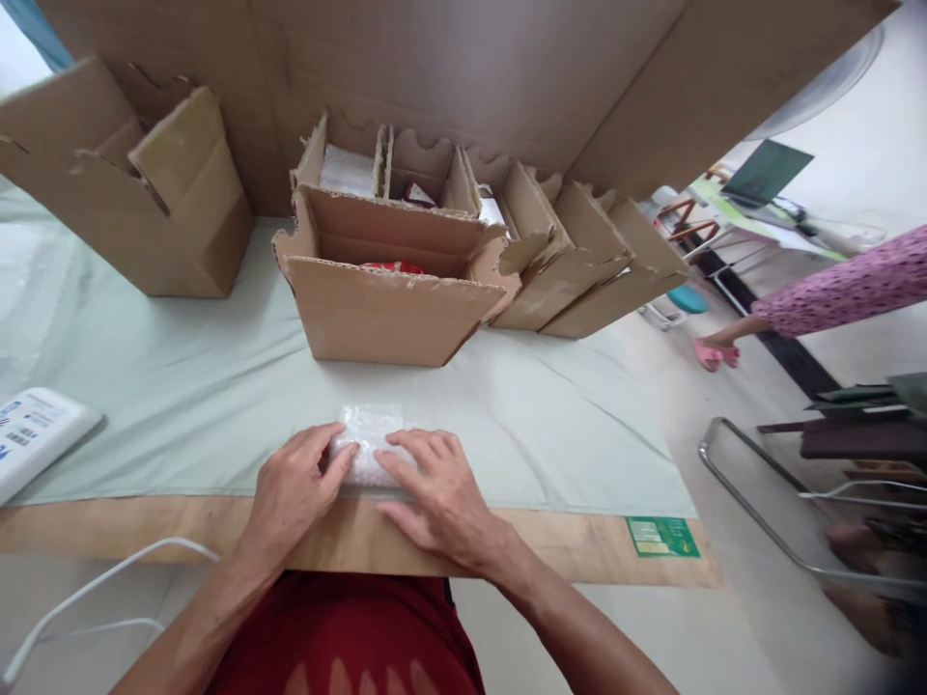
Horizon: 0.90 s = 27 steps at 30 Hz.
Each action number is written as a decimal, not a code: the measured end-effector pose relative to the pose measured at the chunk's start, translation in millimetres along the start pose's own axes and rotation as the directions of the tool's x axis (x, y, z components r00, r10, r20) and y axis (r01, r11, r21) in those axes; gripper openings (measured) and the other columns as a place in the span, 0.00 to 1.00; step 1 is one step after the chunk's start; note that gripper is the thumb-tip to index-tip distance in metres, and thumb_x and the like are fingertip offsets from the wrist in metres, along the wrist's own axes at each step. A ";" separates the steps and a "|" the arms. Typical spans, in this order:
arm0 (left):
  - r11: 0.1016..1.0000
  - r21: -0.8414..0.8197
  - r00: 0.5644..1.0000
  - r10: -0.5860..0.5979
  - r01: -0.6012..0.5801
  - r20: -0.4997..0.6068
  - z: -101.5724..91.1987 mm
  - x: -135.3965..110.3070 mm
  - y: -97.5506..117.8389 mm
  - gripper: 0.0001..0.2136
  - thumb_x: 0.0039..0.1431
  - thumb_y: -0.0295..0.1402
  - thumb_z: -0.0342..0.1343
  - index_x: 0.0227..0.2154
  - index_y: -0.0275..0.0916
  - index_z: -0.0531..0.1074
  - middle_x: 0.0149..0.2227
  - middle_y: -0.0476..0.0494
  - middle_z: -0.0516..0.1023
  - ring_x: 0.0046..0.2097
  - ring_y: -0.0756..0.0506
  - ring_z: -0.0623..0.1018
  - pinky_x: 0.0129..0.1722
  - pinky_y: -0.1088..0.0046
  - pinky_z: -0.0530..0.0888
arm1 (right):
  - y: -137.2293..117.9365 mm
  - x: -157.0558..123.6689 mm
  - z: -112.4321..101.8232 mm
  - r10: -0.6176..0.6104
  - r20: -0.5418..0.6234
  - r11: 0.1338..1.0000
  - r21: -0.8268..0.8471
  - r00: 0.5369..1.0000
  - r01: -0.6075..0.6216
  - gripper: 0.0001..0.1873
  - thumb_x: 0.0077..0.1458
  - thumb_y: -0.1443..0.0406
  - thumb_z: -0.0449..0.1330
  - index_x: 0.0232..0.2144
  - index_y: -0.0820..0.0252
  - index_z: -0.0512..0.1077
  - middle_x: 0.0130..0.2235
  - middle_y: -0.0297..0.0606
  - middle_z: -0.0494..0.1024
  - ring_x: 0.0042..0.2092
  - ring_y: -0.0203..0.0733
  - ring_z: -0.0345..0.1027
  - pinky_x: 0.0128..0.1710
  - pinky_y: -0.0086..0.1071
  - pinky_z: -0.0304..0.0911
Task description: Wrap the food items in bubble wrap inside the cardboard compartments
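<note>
A small piece of clear bubble wrap (371, 425) lies near the front edge of the cloth-covered table; whether something is inside it I cannot tell. My left hand (300, 483) holds its left side, with thumb and fingers bent over the edge. On the right, my right hand (441, 492) has its fingers spread, the fingertips resting on the wrap and the thumb apart from them. Just beyond stands an open cardboard bin (383, 314) with something red inside.
Behind are several cardboard compartments (579, 261), one holding bubble-wrapped material (349, 172). A taller open carton (184, 222) stands at left, a white device (43, 434) nearer me. A green label (662, 537) is on the wooden edge. Another person's leg (832, 294) shows at right.
</note>
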<state>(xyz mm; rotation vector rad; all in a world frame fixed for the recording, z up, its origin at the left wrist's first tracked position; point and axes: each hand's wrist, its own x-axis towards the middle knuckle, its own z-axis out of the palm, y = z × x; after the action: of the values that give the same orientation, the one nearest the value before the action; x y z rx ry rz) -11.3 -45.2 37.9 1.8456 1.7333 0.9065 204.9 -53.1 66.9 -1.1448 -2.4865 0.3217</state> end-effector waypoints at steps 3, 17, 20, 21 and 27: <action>0.991 -0.095 0.993 -0.103 0.097 -0.061 -1.1 -2.6 4.2 0.21 0.61 0.49 0.57 0.47 0.38 0.78 0.39 0.42 0.80 0.34 0.45 0.78 0.35 0.67 0.77 | 4.1 4.5 6.1 0.000 0.090 1.000 -0.027 0.996 0.002 0.19 0.65 0.65 0.59 0.58 0.59 0.71 0.57 0.50 0.77 0.54 0.54 0.71 0.52 0.48 0.65; 0.589 -0.681 0.900 -0.291 0.435 0.324 6.5 -30.3 28.1 0.23 0.58 0.42 0.62 0.54 0.38 0.73 0.52 0.37 0.82 0.53 0.38 0.82 0.52 0.63 0.80 | -2.7 -5.8 -7.2 0.329 0.042 0.734 0.618 0.944 -0.283 0.18 0.60 0.58 0.65 0.51 0.55 0.75 0.51 0.42 0.80 0.53 0.49 0.72 0.57 0.45 0.65; 0.802 -0.519 0.947 -0.175 0.296 0.269 6.7 -29.0 30.0 0.22 0.60 0.41 0.59 0.55 0.39 0.74 0.53 0.36 0.82 0.53 0.36 0.83 0.51 0.62 0.81 | 10.9 -6.7 -22.2 0.298 0.053 0.720 0.643 0.953 -0.261 0.37 0.54 0.46 0.68 0.60 0.56 0.70 0.58 0.47 0.74 0.54 0.50 0.71 0.55 0.44 0.67; 0.858 -0.464 0.962 -0.115 0.222 0.247 6.9 -29.0 31.7 0.23 0.60 0.40 0.59 0.57 0.39 0.73 0.54 0.35 0.82 0.54 0.36 0.82 0.50 0.61 0.81 | 14.4 -5.3 -28.0 0.281 0.081 0.705 0.658 0.956 -0.263 0.42 0.53 0.43 0.68 0.63 0.56 0.67 0.59 0.48 0.73 0.53 0.48 0.72 0.53 0.43 0.68; 0.925 -0.376 0.954 0.167 -0.063 0.250 17.2 -28.6 35.5 0.34 0.64 0.36 0.55 0.72 0.44 0.54 0.48 0.35 0.83 0.41 0.39 0.85 0.39 0.63 0.83 | 19.8 6.9 -56.2 0.170 0.265 0.742 0.599 0.949 -0.300 0.48 0.51 0.43 0.70 0.67 0.53 0.64 0.57 0.46 0.78 0.55 0.51 0.73 0.57 0.43 0.67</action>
<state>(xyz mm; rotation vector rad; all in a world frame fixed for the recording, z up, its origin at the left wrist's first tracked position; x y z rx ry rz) 25.9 -75.4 46.9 1.7403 1.2041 0.8934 238.5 -32.5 112.1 -1.1512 -2.0816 1.2972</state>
